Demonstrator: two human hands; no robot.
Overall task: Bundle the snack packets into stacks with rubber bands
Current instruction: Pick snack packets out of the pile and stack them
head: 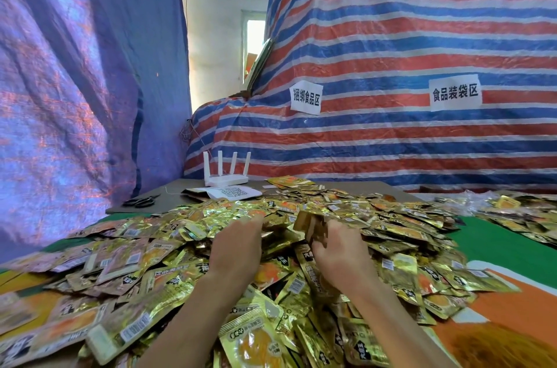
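A large heap of gold foil snack packets [168, 271] covers the table in front of me. My right hand [337, 250] grips a small stack of packets [310, 224] held on edge above the middle of the heap. My left hand [238, 247] reaches palm-down into the heap just left of that stack, its fingertips buried among the packets; whether it holds one is hidden. No rubber band shows in view.
A white router [226, 177] with several antennas stands at the table's far edge, beside a white sheet with a QR code [233, 192] and black scissors [141, 201]. A striped tarpaulin [391, 66] with two paper signs rises behind. More packets [512, 211] lie far right.
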